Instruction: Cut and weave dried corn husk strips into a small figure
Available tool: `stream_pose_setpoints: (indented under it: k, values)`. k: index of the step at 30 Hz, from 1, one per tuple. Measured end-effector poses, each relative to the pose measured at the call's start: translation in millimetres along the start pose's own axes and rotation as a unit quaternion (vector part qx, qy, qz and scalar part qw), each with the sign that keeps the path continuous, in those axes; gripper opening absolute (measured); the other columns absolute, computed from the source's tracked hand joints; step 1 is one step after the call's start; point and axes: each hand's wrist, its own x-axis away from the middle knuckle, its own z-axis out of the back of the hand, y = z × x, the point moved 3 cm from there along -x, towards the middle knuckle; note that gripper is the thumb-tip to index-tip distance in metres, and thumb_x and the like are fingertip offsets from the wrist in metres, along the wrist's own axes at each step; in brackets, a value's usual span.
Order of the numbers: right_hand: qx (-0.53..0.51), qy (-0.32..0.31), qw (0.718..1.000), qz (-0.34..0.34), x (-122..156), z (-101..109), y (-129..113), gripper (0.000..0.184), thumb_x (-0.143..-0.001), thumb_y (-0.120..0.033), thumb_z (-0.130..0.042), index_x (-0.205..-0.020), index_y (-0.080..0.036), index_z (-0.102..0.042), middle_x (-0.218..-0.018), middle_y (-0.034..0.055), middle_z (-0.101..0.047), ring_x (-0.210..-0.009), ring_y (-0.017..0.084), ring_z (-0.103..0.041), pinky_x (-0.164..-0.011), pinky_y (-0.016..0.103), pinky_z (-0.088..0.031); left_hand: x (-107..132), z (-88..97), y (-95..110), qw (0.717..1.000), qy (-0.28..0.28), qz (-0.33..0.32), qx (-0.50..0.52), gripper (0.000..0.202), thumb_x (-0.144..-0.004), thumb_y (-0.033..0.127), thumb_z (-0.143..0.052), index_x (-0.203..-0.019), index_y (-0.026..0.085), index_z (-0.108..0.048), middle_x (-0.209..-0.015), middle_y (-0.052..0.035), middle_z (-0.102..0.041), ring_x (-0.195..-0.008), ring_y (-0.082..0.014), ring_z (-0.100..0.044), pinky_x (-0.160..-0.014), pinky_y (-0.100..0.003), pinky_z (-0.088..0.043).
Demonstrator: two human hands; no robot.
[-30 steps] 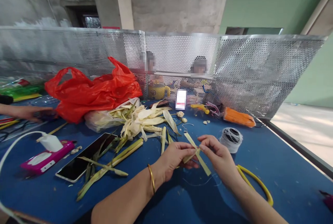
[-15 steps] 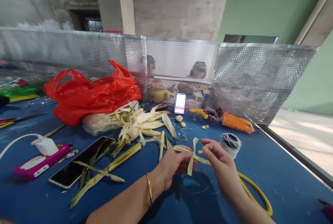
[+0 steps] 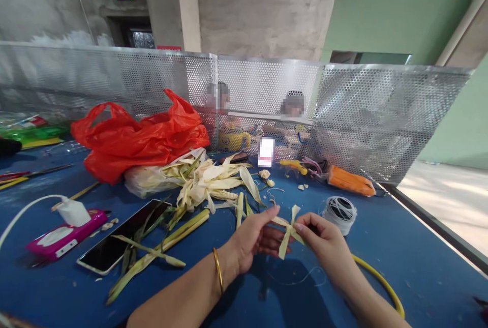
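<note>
Pale corn husk strips point(image 3: 284, 244) cross each other in front of me, several ends sticking out. My right hand point(image 3: 322, 234) pinches them near the crossing between thumb and fingertips. Beside and partly behind the strips is my left hand point(image 3: 253, 239), its thumb lifted and its fingers stretched out, so it is open. Whether its fingertips touch the strips I cannot tell. A spool of white thread point(image 3: 340, 215) stands just past my right hand. On the blue table point(image 3: 213, 272), a loose thread point(image 3: 297, 282) curls below the hands.
Left of centre lie a heap of corn husks point(image 3: 209, 180), husk stalks point(image 3: 152, 262), a phone point(image 3: 102, 257), a magenta power strip point(image 3: 64, 236) and a red plastic bag point(image 3: 141, 135). A yellow tube point(image 3: 385, 287) curves at right. Behind a perforated metal screen point(image 3: 267, 79) sit two people.
My left thumb has lifted off the husk strips and those fingers have opened. My right hand has closed in on the crossing, and the strips have shifted slightly right.
</note>
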Motion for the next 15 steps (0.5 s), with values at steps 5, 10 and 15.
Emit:
stream_pose_setpoints:
  k: [5, 10, 15]
  values:
    - [0.005, -0.021, 1.0, 0.01, -0.2, 3.6, -9.4, 0.035, -0.074, -0.052, -0.062, -0.066, -0.019, -0.058, -0.06, -0.0005, -0.054, -0.058, 0.014, -0.046, -0.054, 0.026, -0.037, 0.1, 4.9, 6.8, 0.999, 0.029, -0.027, -0.015, 0.037, -0.063, 0.041, -0.075, -0.085, 0.012, -0.067, -0.077, -0.0086, -0.072, -0.065, -0.0175, -0.068, -0.06, -0.024, -0.048]
    - [-0.046, -0.002, 0.998, 0.041, -2.1, 2.4, -6.5, 0.035, -0.073, -0.051, -0.065, -0.061, -0.02, -0.055, -0.081, 0.0063, -0.067, -0.081, 0.022, -0.058, -0.074, 0.032, -0.046, 1.1, -7.0, -1.6, 0.996, 0.049, -0.076, 0.01, 0.04, -0.054, 0.028, -0.082, -0.088, 0.014, -0.066, -0.078, -0.0049, -0.071, -0.067, -0.0188, -0.068, -0.065, -0.028, -0.051]
    - [0.019, -0.001, 0.999, 0.04, -3.4, 3.5, 0.9, 0.03, -0.075, -0.047, -0.062, -0.064, -0.019, -0.059, -0.069, 0.0018, -0.063, -0.07, 0.018, -0.054, -0.065, 0.028, -0.042, 0.3, -8.5, -3.7, 0.989, 0.077, -0.119, 0.044, 0.04, -0.054, 0.031, -0.083, -0.085, 0.015, -0.063, -0.077, -0.0057, -0.072, -0.07, -0.0178, -0.068, -0.07, -0.028, -0.051]
